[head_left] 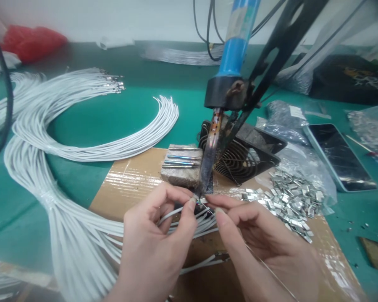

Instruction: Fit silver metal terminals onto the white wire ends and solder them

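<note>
My left hand (160,235) pinches a white cable (170,214) near its end, just below the tip of a soldering iron (211,147) fixed on a black stand. Between the thumb and fingers of my right hand (258,235) is a thin solder wire (271,270), its end reaching the iron's tip. A small metal piece (203,201) lies at the tip between both hands. More white cable ends pass beneath my fingers. The exact contact at the tip is partly hidden by my fingertips.
Bundles of white cables (82,218) curve across the left. Behind my hands are a block with metal rods (181,174) and a black fan (242,161). Small metal pieces (297,197) are heaped at right, near a phone (342,157). Cardboard (129,180) covers the green table (189,92) in front.
</note>
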Motion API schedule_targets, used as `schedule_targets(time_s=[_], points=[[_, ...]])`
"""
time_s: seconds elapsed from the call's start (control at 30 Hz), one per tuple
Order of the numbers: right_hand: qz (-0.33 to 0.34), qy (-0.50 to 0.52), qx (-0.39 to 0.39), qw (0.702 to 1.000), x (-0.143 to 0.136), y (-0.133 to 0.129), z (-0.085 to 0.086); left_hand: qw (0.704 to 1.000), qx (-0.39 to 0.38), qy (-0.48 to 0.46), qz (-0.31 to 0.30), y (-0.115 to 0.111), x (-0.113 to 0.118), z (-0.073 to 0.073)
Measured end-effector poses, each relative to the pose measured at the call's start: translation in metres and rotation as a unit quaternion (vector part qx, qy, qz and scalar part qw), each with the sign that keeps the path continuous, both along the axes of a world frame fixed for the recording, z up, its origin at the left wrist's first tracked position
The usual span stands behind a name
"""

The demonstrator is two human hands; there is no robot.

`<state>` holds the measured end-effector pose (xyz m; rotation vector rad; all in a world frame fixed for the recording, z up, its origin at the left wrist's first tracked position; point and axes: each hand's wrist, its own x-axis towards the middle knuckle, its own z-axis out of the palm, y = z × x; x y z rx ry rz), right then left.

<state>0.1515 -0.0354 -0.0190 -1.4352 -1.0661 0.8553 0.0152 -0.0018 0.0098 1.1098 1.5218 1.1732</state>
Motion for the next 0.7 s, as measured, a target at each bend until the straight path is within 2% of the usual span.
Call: schedule_targets(time_s=[0.2,0.3,0.4,0.53,0.7], points=[[0.012,-0.010,0.010,1.000,0.004,0.001,-0.008,1.000,0.010,0.022,0.006,-0.002,0.000,0.000],[0.011,0.010,0.012,1.000,-0.001,0.001,-0.005,0.999,0.026,0.030,-0.023,0.000,-0.003,0.000],[-0.026,0.047,-0.002,0.999,-0.008,-0.001,0.002,0.998,0.042,0.030,-0.039,0.002,-0.008,-0.003],[-0.037,0.037,-0.008,0.999,-0.010,0.000,0.010,0.997,0.056,0.033,-0.049,0.002,-0.012,-0.006],[-0.034,0.020,0.006,0.999,-0.008,0.002,0.007,0.998,0.048,0.030,-0.041,0.000,-0.007,-0.004]])
